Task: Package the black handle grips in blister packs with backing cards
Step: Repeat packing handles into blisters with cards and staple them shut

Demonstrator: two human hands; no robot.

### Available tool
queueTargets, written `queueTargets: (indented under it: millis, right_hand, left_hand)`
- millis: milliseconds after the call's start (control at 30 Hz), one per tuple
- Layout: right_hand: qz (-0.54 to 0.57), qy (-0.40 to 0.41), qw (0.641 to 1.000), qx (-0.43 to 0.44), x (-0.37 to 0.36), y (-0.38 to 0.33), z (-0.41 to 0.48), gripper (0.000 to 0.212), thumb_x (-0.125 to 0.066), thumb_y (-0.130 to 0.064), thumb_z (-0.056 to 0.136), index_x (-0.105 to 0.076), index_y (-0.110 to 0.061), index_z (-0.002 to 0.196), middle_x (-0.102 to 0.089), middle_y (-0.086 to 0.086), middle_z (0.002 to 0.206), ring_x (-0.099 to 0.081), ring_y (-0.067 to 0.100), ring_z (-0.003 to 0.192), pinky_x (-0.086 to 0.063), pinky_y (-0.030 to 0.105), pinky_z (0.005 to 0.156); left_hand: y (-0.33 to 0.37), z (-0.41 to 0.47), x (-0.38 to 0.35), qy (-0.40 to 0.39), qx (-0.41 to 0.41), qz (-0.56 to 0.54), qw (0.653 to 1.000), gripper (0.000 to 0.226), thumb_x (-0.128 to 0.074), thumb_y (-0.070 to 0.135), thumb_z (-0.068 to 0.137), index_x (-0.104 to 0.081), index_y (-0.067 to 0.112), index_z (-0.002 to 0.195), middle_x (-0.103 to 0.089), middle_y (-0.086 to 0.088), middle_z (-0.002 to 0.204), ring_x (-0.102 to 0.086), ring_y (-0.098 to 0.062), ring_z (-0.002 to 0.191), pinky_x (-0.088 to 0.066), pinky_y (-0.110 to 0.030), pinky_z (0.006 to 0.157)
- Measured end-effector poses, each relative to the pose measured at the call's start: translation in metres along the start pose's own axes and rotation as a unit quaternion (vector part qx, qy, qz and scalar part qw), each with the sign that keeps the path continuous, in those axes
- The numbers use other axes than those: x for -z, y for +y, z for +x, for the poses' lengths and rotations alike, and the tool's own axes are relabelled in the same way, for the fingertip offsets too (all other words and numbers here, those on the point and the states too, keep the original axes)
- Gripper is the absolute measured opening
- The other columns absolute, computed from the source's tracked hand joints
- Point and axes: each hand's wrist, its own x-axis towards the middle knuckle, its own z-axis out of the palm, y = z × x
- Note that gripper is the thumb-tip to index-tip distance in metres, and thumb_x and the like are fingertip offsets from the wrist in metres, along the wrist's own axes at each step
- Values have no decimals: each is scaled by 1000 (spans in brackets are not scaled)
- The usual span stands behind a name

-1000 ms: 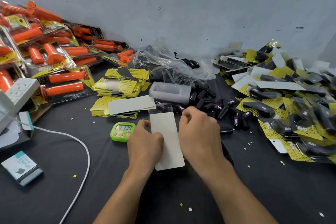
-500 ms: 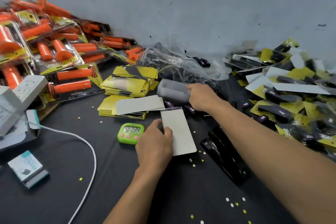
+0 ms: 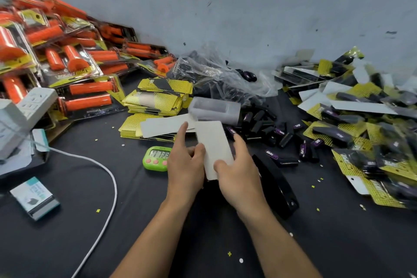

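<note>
While both forearms reach in from the near edge, the left hand (image 3: pixel 186 169) and right hand (image 3: pixel 240 179) pinch one white backing card (image 3: pixel 214 142) between them, just over the dark table (image 3: pixel 56 244). The left thumb sits on the card's left edge with the index finger sticking straight out. The right thumb clamps the near corner, with the index running up the right edge. Can't tell if anything's under the card. Just left of the hands is a green timer (image 3: pixel 154 158), and a black stapler (image 3: pixel 278 187) lies beside the right wrist. Further out, loose black handle grips (image 3: pixel 268 128) are scattered right of the card. A stack of clear blister shells (image 3: pixel 214 109) sits beyond it, with yellow card stacks (image 3: pixel 158 102) to the left. Finished black packs (image 3: pixel 361 124) pile up on the right, and orange packs (image 3: pixel 74 63) are heaped far left against the wall (image 3: pixel 248 7).
</note>
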Motion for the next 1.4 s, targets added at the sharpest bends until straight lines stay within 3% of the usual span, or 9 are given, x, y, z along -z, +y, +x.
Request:
queueTargets:
  millis: [167,300,400,733,900,1033,1167,1267,1400]
  right_hand:
    - [124,35,991,-41,-5,30,0,72,-74,-6,81,-51,-32,145,-77,-14,98,-71,-1,86,-57,16,72]
    - [185,49,981,-22,-7,40,1,28,-84,-16,72,-68,-28,92,-78,-11,84,-75,6,74,-63,35,64]
    - [192,54,980,-8,-8,41,0,19,-79,-29,71,-60,-25,75,-70,-1,67,-63,11,52,-47,28,45]
    - [241,-91,966,-1,10,36,-9,35,-74,-24,93,-53,2,86,-60,18,60,-48,18,36,-32,23,34]
    - [158,-90,983,18,12,32,-13,22,-70,-12,76,-57,-24,90,-74,8,69,-66,16,53,-47,26,51]
    - [61,50,994,78,6,35,-15,18,-65,-10,81,-55,-25,82,-66,-6,61,-58,10,51,-41,18,51]
    - [-94,144,961,217,-2,35,-24,36,-74,-9,79,-44,-29,78,-50,-15,65,-48,4,60,-36,12,59]
    - [-184,138,927,298,-7,35,-22,31,-73,1,73,-58,-26,79,-53,-12,75,-47,12,71,-34,22,64]
    - [-59,36,970,233,-3,37,-21,33,-75,-10,66,-71,-31,92,-59,-20,105,-55,0,102,-39,9,89]
  left_hand:
    - [0,4,5,-122,32,-12,992,60,-65,13,91,-54,36,146,-75,-2,69,-56,-12,47,-49,-28,45]
    - [0,1,4,-94,47,-20,994,40,-70,33,75,-75,48,111,-79,10,84,-75,-15,77,-63,-45,76]
    - [2,-3,3,-97,27,-21,995,25,-71,36,71,-78,53,88,-78,19,88,-74,-3,87,-63,-39,81]
    - [-3,6,6,-134,65,-210,966,33,-70,5,93,-70,25,120,-78,0,107,-73,-18,99,-58,-27,75]
    - [-8,10,2,-73,87,-210,971,30,-71,10,94,-68,27,117,-78,5,107,-73,-15,100,-58,-32,80]
    - [-8,3,-2,18,79,-70,994,51,-78,43,84,-57,39,130,-74,19,108,-70,-1,102,-60,-34,82]
    - [-3,-6,-4,-106,57,-124,985,58,-60,66,81,-57,43,133,-73,8,115,-75,-14,100,-64,-40,72]
    - [-1,-3,-6,-158,131,-208,956,60,-71,49,78,-68,10,122,-72,-23,113,-73,-28,101,-57,-45,88]
    - [1,3,-2,-135,226,-309,914,24,-58,1,91,-72,-7,108,-73,-27,111,-75,-30,92,-61,-40,82]
